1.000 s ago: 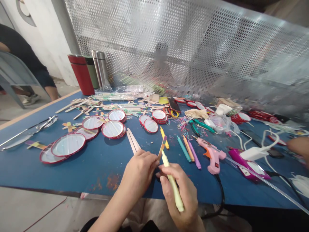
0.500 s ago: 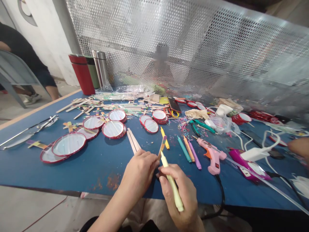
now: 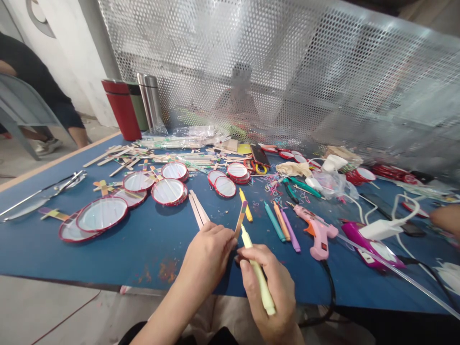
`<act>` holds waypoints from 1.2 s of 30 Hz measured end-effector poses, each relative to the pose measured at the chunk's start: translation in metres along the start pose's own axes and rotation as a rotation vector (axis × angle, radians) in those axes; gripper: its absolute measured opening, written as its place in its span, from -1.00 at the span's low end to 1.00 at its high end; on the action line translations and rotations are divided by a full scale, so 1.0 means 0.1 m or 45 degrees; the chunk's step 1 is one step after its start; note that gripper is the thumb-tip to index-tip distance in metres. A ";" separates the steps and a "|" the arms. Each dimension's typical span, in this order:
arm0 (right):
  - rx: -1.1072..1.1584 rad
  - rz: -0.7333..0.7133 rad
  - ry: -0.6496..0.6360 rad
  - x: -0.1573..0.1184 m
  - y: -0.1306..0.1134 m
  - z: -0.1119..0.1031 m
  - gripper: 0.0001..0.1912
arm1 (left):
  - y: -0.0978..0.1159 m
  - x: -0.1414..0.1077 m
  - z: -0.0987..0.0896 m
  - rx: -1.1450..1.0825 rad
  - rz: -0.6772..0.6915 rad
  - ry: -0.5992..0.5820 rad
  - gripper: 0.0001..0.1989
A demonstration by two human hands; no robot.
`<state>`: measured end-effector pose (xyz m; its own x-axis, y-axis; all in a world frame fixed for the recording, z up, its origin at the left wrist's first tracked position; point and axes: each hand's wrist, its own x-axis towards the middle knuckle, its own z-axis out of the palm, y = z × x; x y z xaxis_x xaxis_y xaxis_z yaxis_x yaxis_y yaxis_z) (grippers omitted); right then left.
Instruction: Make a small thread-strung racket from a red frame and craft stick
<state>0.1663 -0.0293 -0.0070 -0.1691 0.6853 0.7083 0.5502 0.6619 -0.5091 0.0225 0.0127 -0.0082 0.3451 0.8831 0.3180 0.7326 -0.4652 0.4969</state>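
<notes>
My left hand (image 3: 210,254) pinches a wooden stick (image 3: 240,219) whose upper end is coloured purple, orange and yellow. In my right hand (image 3: 269,282) is a pale yellow marker (image 3: 261,282), its tip pointing up beside the stick. Tip and stick look very close; whether they touch is hard to tell. Beyond my left hand lie plain wooden sticks (image 3: 198,210), partly hidden by it. A darker yellow marker (image 3: 246,205) rests just past the coloured stick. Teal (image 3: 274,221), orange (image 3: 281,221) and purple (image 3: 290,231) markers lie to the right.
Red-rimmed discs (image 3: 102,214) lie at left, before scattered sticks (image 3: 125,160). A pink glue gun (image 3: 316,230), its cord and a purple device (image 3: 373,249) sit at right. A red bottle (image 3: 122,110) stands at back left. Another person's hand (image 3: 445,220) shows at the right edge.
The pale yellow marker and my right hand have shifted slightly right, and the marker's tip is a little farther from the coloured stick. My left hand has hardly moved.
</notes>
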 end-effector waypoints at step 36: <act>0.009 -0.087 -0.031 0.00 0.03 0.00 -0.80 | 0.01 0.01 -0.02 0.014 0.000 -0.020 -0.72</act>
<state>0.1679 -0.0272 -0.0094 -0.2258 0.6455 0.7296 0.5311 0.7095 -0.4632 0.0224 0.0130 -0.0058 0.3544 0.8838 0.3054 0.7391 -0.4648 0.4875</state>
